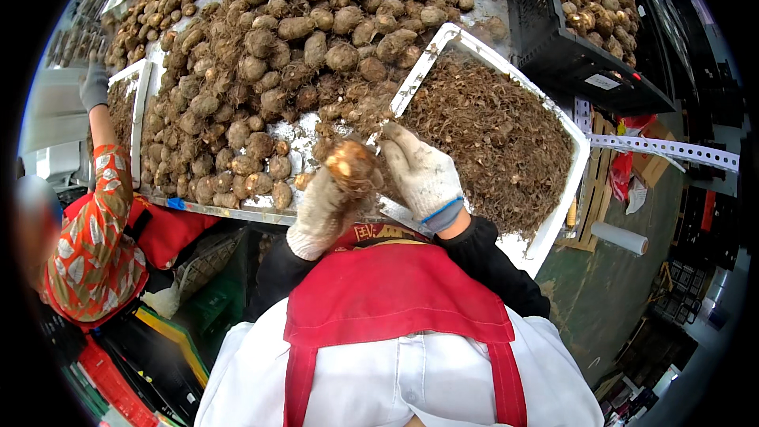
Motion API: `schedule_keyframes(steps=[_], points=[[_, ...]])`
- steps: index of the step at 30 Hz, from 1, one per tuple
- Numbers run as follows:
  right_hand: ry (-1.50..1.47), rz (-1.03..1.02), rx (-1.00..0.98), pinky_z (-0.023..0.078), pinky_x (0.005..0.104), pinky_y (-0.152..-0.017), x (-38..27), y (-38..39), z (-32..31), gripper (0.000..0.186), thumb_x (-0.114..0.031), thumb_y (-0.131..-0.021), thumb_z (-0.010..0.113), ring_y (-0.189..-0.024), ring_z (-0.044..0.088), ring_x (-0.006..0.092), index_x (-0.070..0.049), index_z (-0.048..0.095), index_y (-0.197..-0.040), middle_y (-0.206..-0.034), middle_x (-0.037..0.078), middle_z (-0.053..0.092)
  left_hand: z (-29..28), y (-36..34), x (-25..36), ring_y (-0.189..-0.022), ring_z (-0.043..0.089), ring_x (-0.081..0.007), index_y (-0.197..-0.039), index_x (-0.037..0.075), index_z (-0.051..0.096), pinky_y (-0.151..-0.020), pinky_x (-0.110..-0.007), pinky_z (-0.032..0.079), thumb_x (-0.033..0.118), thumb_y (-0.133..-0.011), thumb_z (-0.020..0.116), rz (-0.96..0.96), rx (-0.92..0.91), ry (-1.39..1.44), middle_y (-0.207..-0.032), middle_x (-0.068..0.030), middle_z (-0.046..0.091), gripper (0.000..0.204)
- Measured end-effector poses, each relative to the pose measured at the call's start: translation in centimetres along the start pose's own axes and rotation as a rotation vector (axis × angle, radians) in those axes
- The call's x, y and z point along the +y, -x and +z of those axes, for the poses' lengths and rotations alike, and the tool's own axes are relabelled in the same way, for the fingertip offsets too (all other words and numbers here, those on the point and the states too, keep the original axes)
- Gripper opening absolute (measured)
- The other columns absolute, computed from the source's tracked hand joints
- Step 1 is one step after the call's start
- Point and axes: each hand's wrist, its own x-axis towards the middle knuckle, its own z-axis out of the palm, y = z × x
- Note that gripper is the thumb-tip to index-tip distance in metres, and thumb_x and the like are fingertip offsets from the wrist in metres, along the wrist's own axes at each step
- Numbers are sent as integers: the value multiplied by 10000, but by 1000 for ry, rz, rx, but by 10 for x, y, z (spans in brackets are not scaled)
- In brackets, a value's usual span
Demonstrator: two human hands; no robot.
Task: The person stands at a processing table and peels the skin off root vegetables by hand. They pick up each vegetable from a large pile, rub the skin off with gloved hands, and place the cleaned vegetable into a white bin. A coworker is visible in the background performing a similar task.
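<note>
My left hand (320,212), in a soiled whitish work glove, grips a hairy brown taro (353,163) whose upper end is scraped to a pale orange. Just to its right is my right hand (424,175), in a similar glove with a blue cuff edge. Its fingers are bent toward the taro, and a small pale edge shows by the fingertips; what they hold is too small to name. Beyond both hands lies a large heap of unpeeled taros (316,47). Beside my right hand stands a white foam box (557,225) filled with brown fibrous peelings (494,138).
A black crate (585,59) of taros stands at the far right. At left, a co-worker's gloved hand (94,87) reaches beside another white box (142,103). A perforated metal strip (672,148) juts out at right, above a wooden pallet (593,202) and a white roll (619,237).
</note>
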Motion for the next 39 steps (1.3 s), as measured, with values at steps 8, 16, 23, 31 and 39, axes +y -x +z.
schedule_keyframes(steps=[8,16,23,31,39], points=[[-130,-141,-53,552,382,-971,-17,-8,-50,563,-291,-865,759,-1186,612,350,-81,613,-1366,-1363,176,595,5,-6,16,-991,671,-230,-1460,55,462,-729,-329,548,595,-979,582,-76,-126,124,-1180,-115,648,733],[-153,-322,-63,539,398,-931,-42,-16,-42,258,-135,-950,637,-1087,659,347,-42,702,-1181,-1159,167,678,17,-22,14,-411,447,-108,-1160,84,609,-374,-248,351,843,-915,419,-158,-114,-86,-672,-8,586,820],[5,-385,64,582,406,-793,-36,8,-19,120,-116,-960,616,-865,692,319,-33,669,-1029,-947,160,684,23,-43,15,-599,570,-129,-1289,73,579,-501,-245,476,721,-978,448,-125,-22,30,-822,-35,628,730],[65,-272,107,554,396,-893,-41,-18,-53,444,-243,-836,786,-1052,659,335,-87,659,-1232,-1142,159,642,15,-62,-5,-949,700,-152,-1364,60,563,-722,-249,579,430,-1099,467,-78,-97,-6,-1168,-84,685,465],[215,-221,11,560,409,-800,2,19,-28,102,-223,-962,653,-900,670,312,-155,674,-1036,-1014,104,648,38,-73,9,-1045,686,-202,-1351,91,595,-862,-335,576,380,-1100,486,69,18,126,-1232,-88,681,398]])
